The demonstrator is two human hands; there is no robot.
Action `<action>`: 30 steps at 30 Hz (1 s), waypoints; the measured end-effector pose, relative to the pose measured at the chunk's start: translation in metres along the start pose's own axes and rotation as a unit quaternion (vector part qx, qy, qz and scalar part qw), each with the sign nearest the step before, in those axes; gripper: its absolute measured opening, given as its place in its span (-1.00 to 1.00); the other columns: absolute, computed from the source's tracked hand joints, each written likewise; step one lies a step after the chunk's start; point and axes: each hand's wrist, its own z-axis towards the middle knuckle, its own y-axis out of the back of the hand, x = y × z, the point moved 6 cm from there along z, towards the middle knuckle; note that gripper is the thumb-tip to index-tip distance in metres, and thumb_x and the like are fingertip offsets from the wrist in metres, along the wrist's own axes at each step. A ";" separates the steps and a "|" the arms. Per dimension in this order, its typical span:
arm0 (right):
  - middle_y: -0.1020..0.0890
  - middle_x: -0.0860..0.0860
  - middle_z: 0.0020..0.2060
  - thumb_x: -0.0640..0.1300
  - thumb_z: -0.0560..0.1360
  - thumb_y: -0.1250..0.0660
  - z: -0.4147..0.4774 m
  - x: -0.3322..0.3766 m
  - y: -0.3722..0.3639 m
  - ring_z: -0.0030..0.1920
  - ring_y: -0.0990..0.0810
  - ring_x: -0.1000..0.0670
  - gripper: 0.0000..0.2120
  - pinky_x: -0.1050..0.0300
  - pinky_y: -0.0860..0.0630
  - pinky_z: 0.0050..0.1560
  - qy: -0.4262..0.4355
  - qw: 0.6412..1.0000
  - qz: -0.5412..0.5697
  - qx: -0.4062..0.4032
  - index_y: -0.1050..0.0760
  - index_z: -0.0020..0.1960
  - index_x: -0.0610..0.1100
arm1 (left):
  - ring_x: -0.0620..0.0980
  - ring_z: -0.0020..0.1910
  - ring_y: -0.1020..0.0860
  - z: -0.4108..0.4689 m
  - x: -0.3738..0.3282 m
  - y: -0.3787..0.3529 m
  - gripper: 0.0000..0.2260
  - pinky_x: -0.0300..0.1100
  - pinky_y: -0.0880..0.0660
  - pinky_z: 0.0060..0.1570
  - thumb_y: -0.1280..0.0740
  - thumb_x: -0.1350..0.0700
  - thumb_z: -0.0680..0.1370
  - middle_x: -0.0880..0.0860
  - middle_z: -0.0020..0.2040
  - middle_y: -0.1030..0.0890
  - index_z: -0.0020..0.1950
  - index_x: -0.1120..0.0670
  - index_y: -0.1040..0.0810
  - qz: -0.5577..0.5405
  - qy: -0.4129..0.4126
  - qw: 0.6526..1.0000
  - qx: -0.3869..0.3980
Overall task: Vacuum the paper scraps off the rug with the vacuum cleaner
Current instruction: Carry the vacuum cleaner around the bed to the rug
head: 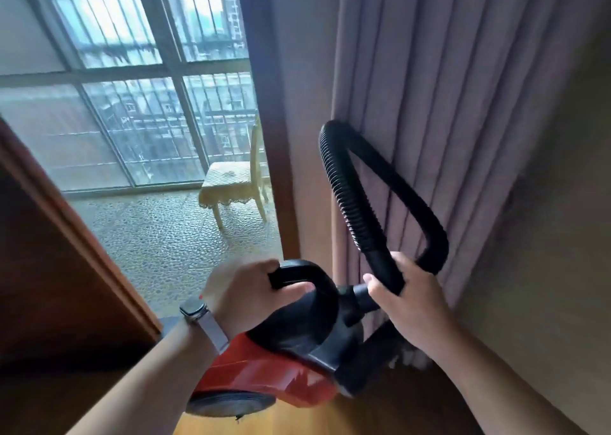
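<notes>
Left hand [244, 292] grips vacuum [264, 378] handle; right hand [410, 302] wraps hose [347, 196], which loops upward. Rug and scraps out of view; their direction can't be told.

Left hand [244, 290] grips vacuum handle [309, 267]; right hand [410, 299] grips hose [350, 196].

home interior, pleated pink curtain [429, 104], wooden floor [264, 424], barred balcony window [132, 71], cloth-draped chair [238, 183]

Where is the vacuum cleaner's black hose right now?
In the head view, right of centre, the black hose loops up in front of the pink curtain; the right hand grips its lower end.
</notes>
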 end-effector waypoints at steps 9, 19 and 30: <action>-0.59 0.07 -0.38 -0.04 0.42 -0.45 -0.001 0.132 -0.162 -0.30 -0.54 0.08 -0.89 0.31 -0.41 -0.29 0.091 0.991 0.013 0.099 -0.55 -0.09 0.02 | -0.08 -0.37 -0.40 -0.073 0.186 0.034 -0.32 -0.22 -0.22 -0.42 0.08 -0.63 0.24 -0.12 -0.46 -0.37 -0.36 -0.02 -0.34 0.021 0.108 0.994 0.001; -0.55 0.32 -0.37 -0.05 0.42 -0.47 -0.024 0.263 -0.331 -0.35 -0.51 0.21 -0.69 0.34 -0.36 -0.34 0.166 0.966 0.042 0.194 -0.36 -0.25 0.23 | 0.00 -0.15 -0.63 -0.164 0.354 0.077 -0.48 -0.19 -0.32 -0.27 -0.14 -0.58 0.28 -0.06 -0.22 -0.68 -0.30 -0.16 -0.52 -0.027 0.208 0.976 -0.053; -0.55 0.11 -0.42 -0.06 0.45 -0.46 -0.023 0.345 -0.456 -0.32 -0.53 0.27 -0.84 0.41 -0.38 -0.33 0.212 0.924 0.067 0.313 -0.47 -0.17 0.00 | -0.02 -0.26 -0.59 -0.231 0.467 0.095 -0.31 -0.16 -0.45 -0.30 0.06 -0.64 0.20 -0.06 -0.46 -0.44 -0.40 -0.03 -0.37 0.051 0.367 0.927 -0.058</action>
